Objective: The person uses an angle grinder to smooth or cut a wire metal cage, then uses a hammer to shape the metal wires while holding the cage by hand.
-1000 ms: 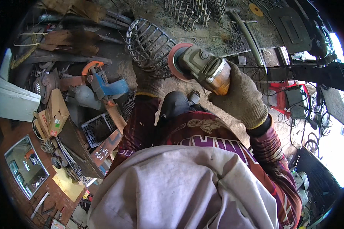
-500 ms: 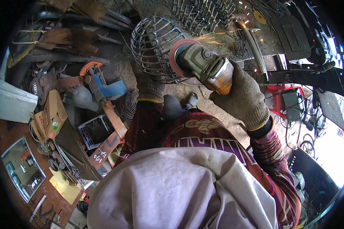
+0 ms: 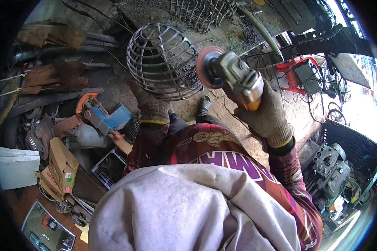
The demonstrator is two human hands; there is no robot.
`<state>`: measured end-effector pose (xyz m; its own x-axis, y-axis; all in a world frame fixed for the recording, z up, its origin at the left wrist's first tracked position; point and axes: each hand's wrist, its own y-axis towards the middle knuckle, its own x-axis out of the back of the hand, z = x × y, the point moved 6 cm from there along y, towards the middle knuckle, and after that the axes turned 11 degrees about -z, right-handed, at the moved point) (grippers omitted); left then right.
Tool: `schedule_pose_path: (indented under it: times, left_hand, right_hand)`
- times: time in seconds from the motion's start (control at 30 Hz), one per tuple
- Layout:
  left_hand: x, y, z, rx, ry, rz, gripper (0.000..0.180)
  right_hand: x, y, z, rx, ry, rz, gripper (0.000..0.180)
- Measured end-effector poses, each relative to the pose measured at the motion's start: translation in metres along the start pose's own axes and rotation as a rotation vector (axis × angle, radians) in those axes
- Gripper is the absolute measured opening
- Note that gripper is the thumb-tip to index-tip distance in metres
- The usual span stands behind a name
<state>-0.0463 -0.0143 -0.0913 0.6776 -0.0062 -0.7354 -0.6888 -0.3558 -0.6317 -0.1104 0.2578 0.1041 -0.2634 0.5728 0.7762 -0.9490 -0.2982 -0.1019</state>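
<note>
Cage: the grey rounded basket of bent metal bars (image 3: 165,58) is ahead of the body, in upper middle of my view, tilted, near the dark dusty work table (image 3: 222,38).
Disc: the flat reddish round disc (image 3: 205,70), fitted on the grey angle grinder w/ orange rear part (image 3: 238,77), stands just beside the cage's R side; if it touches, I can't tell. No sparks show now.
Bars: I judge the cage's shape is already made; which bars are ground, and how many are left, I can't tell from here.
L hand (image 3: 151,105): gloved in brown-grey knit, at the cage's lower L edge, pointing up; fingers mostly hidden, so I can't tell how closed.
R hand (image 3: 269,115): same knit, fingers wrapped round the grinder's body, wrist below, knuckles up-left.
R sleeve (image 3: 285,165): dark red, rises from the lower R, approx. vertical near the wrist.
</note>
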Motion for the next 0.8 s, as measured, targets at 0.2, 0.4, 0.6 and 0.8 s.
schedule_pose_path:
  times: [0.2,0.4,0.6,0.8]
  left_hand:
    - [-0.005,-0.009,-0.01,-0.181,0.118,-0.057,0.068]
    - [0.005,0.0,-0.011,-0.242,0.195,0.002,0.064]
    - [-0.002,-0.005,0.001,-0.251,0.3,0.004,0.068]
    - [0.005,0.007,0.0,-0.24,0.262,0.058,0.074]
  right_hand:
    - [-0.013,-0.028,-0.045,-0.075,0.229,0.019,0.082]
    - [-0.016,-0.015,-0.058,-0.057,0.146,0.127,0.08]
    - [-0.025,0.0,-0.053,0.068,0.134,0.076,0.08]
    - [-0.027,-0.007,-0.051,0.006,0.141,0.108,0.081]
